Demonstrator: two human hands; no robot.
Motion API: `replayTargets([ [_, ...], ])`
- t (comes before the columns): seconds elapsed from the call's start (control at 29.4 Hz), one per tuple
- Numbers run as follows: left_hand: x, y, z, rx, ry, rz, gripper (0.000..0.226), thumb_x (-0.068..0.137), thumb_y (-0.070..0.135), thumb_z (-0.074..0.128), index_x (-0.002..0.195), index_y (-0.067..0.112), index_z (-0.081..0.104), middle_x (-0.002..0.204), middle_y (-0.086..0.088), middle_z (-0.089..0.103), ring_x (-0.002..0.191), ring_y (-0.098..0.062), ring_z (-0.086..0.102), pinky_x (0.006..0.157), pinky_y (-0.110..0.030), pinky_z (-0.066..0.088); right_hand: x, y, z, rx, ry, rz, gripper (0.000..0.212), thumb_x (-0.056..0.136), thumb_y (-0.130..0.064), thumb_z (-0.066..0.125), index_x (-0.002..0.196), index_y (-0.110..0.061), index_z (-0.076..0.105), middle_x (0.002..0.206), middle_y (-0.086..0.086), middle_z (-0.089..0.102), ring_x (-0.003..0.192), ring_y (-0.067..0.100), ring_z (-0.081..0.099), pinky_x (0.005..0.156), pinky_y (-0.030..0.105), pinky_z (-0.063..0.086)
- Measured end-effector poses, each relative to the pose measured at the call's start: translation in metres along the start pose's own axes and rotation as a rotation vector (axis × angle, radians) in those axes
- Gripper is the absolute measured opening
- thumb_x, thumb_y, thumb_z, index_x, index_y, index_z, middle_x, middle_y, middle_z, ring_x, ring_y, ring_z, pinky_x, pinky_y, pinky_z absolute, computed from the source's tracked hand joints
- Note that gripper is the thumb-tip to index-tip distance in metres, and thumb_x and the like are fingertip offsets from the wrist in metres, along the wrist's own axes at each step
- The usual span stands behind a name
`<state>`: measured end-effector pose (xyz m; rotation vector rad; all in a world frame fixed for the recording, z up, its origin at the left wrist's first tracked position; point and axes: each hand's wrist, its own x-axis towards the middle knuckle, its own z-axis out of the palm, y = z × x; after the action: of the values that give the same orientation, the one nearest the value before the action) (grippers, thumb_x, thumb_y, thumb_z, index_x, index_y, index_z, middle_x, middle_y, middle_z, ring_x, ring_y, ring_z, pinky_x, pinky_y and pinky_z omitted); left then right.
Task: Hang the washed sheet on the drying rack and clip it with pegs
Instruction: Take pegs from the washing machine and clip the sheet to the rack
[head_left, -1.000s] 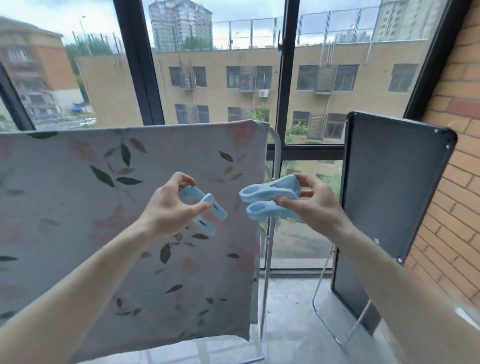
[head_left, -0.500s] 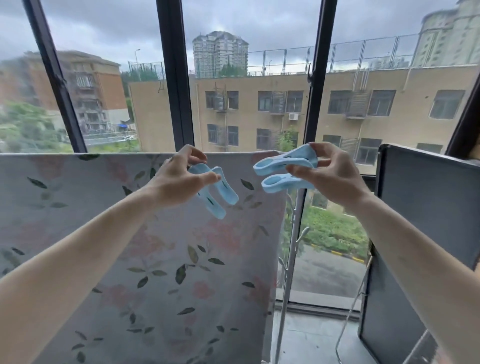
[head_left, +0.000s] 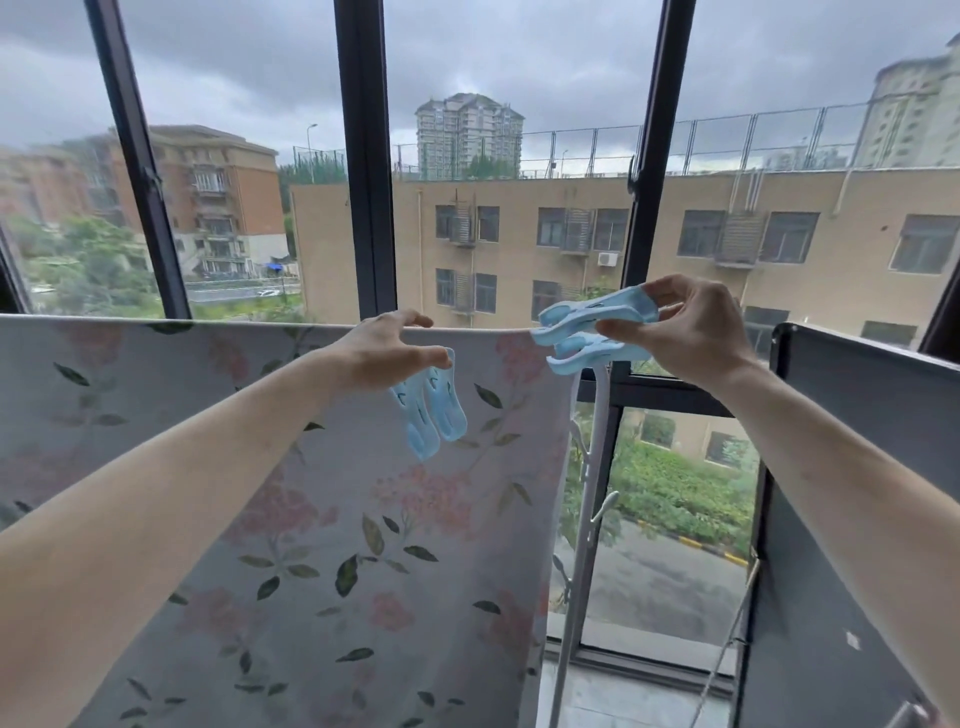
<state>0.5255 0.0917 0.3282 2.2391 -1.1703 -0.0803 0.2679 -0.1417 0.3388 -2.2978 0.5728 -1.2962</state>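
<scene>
The floral sheet (head_left: 322, 519) is hanging over the top bar of the white drying rack (head_left: 587, 499), draping down the near side and filling the lower left of the view. The left hand (head_left: 387, 353) is reaching to the sheet's top edge, its fingers lying over the fold while the thumb is pinching a light-blue peg (head_left: 434, 410) — the peg is dangling below the thumb, against the cloth, with its long ends pointing down. The right hand (head_left: 685, 332) is gripping two more blue pegs (head_left: 587, 332) stacked one above the other, their tips pointing left and sitting just at the sheet's upper right corner, by the rack's post. A dark folded panel (head_left: 852, 519) is standing at the right.
</scene>
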Motion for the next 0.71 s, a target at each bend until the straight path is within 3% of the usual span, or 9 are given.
replayTargets([
  [0.14,0.019,-0.003,0.001,0.051,-0.072,-0.055,0.082,0.081,0.065,0.066,0.154,0.040,0.040,0.161,-0.001,0.039,0.142,-0.025,0.041,0.112,-0.045,0.040,0.022,0.004,0.002,-0.037,-0.003,-0.013,0.056,0.064,-0.048,0.091,0.105,-0.013,0.076,0.091,-0.007,0.072,0.077,0.000,0.064,0.059,0.008,0.049],
  [0.27,0.030,-0.002,0.001,0.110,-0.082,-0.075,0.092,0.073,0.069,0.063,0.156,0.036,0.039,0.161,0.000,0.039,0.145,-0.023,0.038,0.115,-0.045,0.038,0.045,0.007,0.005,-0.040,-0.013,-0.030,0.046,0.066,-0.043,0.093,0.099,-0.015,0.078,0.086,-0.008,0.073,0.072,0.002,0.064,0.051,0.003,0.045],
  [0.54,0.038,0.000,0.003,0.137,-0.046,-0.048,0.089,0.068,0.066,0.062,0.149,0.032,0.051,0.153,0.001,0.050,0.135,-0.022,0.047,0.109,-0.042,0.043,0.080,0.015,0.005,-0.082,-0.024,-0.032,0.037,0.065,-0.040,0.095,0.089,-0.018,0.080,0.084,-0.004,0.075,0.075,0.016,0.069,0.058,0.021,0.051],
  [0.71,0.042,-0.001,0.001,0.174,-0.028,-0.021,0.087,0.066,0.067,0.059,0.145,0.031,0.057,0.150,0.003,0.054,0.125,-0.018,0.050,0.098,-0.035,0.043,0.096,0.017,0.009,-0.147,-0.119,-0.032,0.028,0.063,-0.039,0.095,0.078,-0.027,0.075,0.078,-0.008,0.072,0.074,0.013,0.065,0.056,0.021,0.048],
])
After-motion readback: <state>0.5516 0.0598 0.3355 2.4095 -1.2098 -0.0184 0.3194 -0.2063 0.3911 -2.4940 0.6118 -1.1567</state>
